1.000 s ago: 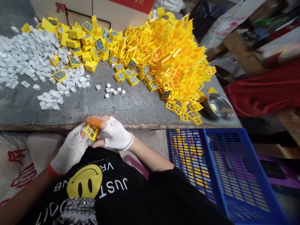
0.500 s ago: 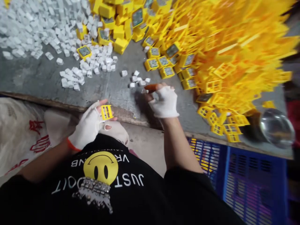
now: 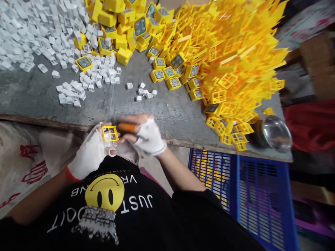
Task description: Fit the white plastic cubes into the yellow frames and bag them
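As I look in from my far-off screen, a sprawl of white pieces [image 3: 62, 35] covers the left of the table [image 3: 180, 116]. The left hand [image 3: 90, 150], in a white fingerless glove, holds a four-paned yellow frame [image 3: 110, 133] on its fingers at the table's near edge. Farther back I see piled yellow blocks [image 3: 124, 55], some with grey faces. The right hand [image 3: 146, 136] has bent fingers beside the frame; they blur, so I cannot tell whether they pinch anything. Rightward rises a heap of frames [image 3: 235, 62], then come a blue basket [image 3: 238, 188] below the edge and a metal bowl [image 3: 277, 134].
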`<action>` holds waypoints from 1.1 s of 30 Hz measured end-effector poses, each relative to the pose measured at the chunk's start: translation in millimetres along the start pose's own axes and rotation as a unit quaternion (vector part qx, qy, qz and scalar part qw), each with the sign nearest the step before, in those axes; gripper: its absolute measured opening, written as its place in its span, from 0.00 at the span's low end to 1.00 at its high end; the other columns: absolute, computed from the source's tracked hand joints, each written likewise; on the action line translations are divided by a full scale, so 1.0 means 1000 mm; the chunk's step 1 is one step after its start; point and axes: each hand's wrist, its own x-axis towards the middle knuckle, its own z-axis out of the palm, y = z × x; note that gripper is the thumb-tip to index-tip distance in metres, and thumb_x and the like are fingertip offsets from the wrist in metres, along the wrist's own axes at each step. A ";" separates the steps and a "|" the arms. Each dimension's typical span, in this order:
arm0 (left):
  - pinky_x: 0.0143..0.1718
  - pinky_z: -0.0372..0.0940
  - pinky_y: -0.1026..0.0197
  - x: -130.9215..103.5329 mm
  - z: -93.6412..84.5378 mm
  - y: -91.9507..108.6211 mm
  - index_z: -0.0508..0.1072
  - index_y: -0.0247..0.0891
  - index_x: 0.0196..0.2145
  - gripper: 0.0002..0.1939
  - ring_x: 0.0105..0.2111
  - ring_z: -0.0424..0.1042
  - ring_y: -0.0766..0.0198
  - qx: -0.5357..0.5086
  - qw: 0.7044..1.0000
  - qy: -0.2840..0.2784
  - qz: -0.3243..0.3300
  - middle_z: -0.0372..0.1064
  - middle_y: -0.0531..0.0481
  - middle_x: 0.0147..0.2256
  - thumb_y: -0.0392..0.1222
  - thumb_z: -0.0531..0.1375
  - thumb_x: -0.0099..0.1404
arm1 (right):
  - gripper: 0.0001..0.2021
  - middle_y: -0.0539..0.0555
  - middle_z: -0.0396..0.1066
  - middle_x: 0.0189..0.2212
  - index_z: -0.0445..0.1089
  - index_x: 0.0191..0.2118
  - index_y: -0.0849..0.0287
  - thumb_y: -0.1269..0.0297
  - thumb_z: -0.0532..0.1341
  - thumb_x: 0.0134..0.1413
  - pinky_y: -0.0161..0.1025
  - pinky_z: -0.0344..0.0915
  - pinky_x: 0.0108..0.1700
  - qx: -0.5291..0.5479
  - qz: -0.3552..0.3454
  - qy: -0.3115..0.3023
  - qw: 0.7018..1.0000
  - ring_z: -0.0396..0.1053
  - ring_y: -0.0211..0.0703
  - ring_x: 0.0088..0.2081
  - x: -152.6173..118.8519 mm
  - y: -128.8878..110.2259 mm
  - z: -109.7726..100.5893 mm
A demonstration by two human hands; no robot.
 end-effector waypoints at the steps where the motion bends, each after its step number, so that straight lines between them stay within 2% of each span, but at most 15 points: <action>1: 0.23 0.70 0.64 0.001 0.000 0.002 0.76 0.42 0.54 0.13 0.33 0.81 0.56 -0.007 1.000 0.005 -0.017 0.79 0.46 0.40 0.47 0.57 0.79 | 0.16 0.57 0.81 0.57 0.80 0.55 0.47 0.50 0.60 0.71 0.56 0.67 0.62 -0.046 0.075 0.025 0.996 0.76 0.57 0.58 0.005 0.013 -0.011; 3: 0.23 0.70 0.63 0.002 -0.001 0.005 0.74 0.44 0.56 0.15 0.31 0.81 0.57 -0.009 0.999 0.004 -0.052 0.78 0.46 0.39 0.49 0.56 0.79 | 0.15 0.60 0.82 0.52 0.79 0.54 0.53 0.55 0.60 0.70 0.59 0.65 0.62 -0.141 0.244 0.056 0.958 0.76 0.61 0.57 0.020 0.039 -0.029; 4: 0.24 0.71 0.63 0.003 0.000 0.007 0.74 0.44 0.57 0.15 0.30 0.81 0.57 -0.008 0.998 0.002 -0.060 0.78 0.46 0.38 0.49 0.56 0.79 | 0.14 0.61 0.82 0.50 0.78 0.53 0.55 0.57 0.61 0.68 0.61 0.64 0.62 -0.178 0.308 0.049 0.933 0.76 0.62 0.56 0.028 0.050 -0.035; 6: 0.24 0.71 0.63 0.003 0.001 0.009 0.74 0.44 0.57 0.14 0.31 0.81 0.58 -0.002 0.998 0.006 -0.056 0.78 0.46 0.39 0.48 0.57 0.78 | 0.14 0.61 0.83 0.47 0.75 0.52 0.56 0.57 0.66 0.64 0.62 0.61 0.62 -0.229 0.366 0.004 0.902 0.76 0.64 0.54 0.044 0.066 -0.040; 10: 0.25 0.70 0.64 0.000 0.005 0.010 0.74 0.43 0.54 0.12 0.37 0.83 0.55 0.003 1.000 0.007 -0.024 0.78 0.46 0.42 0.47 0.60 0.76 | 0.11 0.61 0.82 0.45 0.74 0.48 0.55 0.57 0.66 0.63 0.60 0.59 0.60 -0.272 0.344 -0.034 0.898 0.76 0.64 0.53 0.055 0.075 -0.029; 12: 0.25 0.69 0.63 -0.002 0.008 0.010 0.75 0.44 0.53 0.11 0.36 0.82 0.55 0.003 1.000 0.010 -0.023 0.78 0.48 0.40 0.45 0.61 0.75 | 0.08 0.60 0.82 0.44 0.75 0.45 0.55 0.58 0.63 0.65 0.59 0.60 0.59 -0.266 0.329 -0.024 0.906 0.76 0.62 0.52 0.049 0.075 -0.024; 16: 0.27 0.69 0.61 -0.003 0.008 0.007 0.76 0.42 0.53 0.12 0.35 0.82 0.54 0.004 1.000 0.008 -0.018 0.78 0.49 0.37 0.47 0.61 0.76 | 0.09 0.61 0.82 0.44 0.76 0.46 0.54 0.57 0.63 0.65 0.59 0.60 0.58 -0.241 0.299 0.008 0.923 0.75 0.61 0.53 0.032 0.075 -0.023; 19: 0.26 0.68 0.62 -0.002 0.006 0.006 0.77 0.42 0.55 0.15 0.34 0.82 0.55 0.005 1.000 0.003 -0.009 0.79 0.49 0.36 0.50 0.62 0.76 | 0.10 0.60 0.82 0.45 0.74 0.48 0.54 0.60 0.64 0.63 0.59 0.60 0.59 -0.246 0.341 0.009 0.907 0.76 0.62 0.53 0.030 0.074 -0.026; 21: 0.23 0.67 0.63 -0.002 0.003 0.006 0.78 0.43 0.54 0.14 0.31 0.80 0.57 0.000 1.000 0.015 -0.009 0.79 0.50 0.36 0.49 0.62 0.76 | 0.11 0.59 0.82 0.46 0.73 0.49 0.54 0.60 0.64 0.62 0.59 0.60 0.60 -0.253 0.364 -0.001 0.896 0.76 0.62 0.54 0.034 0.073 -0.027; 25: 0.22 0.66 0.64 0.000 -0.002 0.007 0.78 0.45 0.51 0.12 0.33 0.81 0.56 -0.020 0.999 0.016 -0.018 0.80 0.50 0.37 0.49 0.60 0.77 | 0.16 0.59 0.82 0.47 0.73 0.52 0.54 0.58 0.66 0.60 0.59 0.60 0.61 -0.248 0.362 -0.032 0.898 0.75 0.63 0.55 0.048 0.073 -0.024; 28: 0.24 0.68 0.64 -0.001 -0.004 0.008 0.78 0.44 0.54 0.12 0.36 0.82 0.54 -0.023 0.999 -0.011 -0.024 0.81 0.49 0.39 0.47 0.60 0.77 | 0.12 0.60 0.82 0.48 0.75 0.49 0.54 0.61 0.64 0.62 0.58 0.60 0.62 -0.234 0.353 -0.037 0.905 0.76 0.62 0.56 0.053 0.072 -0.023; 30: 0.25 0.69 0.63 -0.002 -0.002 0.008 0.77 0.42 0.55 0.13 0.36 0.82 0.54 -0.022 0.999 -0.010 -0.024 0.81 0.48 0.39 0.45 0.59 0.77 | 0.10 0.60 0.83 0.46 0.75 0.48 0.54 0.61 0.62 0.64 0.58 0.61 0.62 -0.224 0.340 -0.032 0.913 0.76 0.61 0.54 0.048 0.066 -0.023; 33: 0.25 0.69 0.62 -0.002 0.002 0.007 0.77 0.41 0.53 0.13 0.35 0.83 0.52 -0.020 0.999 0.001 -0.025 0.80 0.47 0.38 0.44 0.59 0.75 | 0.10 0.57 0.82 0.42 0.76 0.47 0.52 0.56 0.60 0.67 0.57 0.64 0.60 -0.178 0.261 -0.002 0.949 0.77 0.58 0.50 0.031 0.041 -0.021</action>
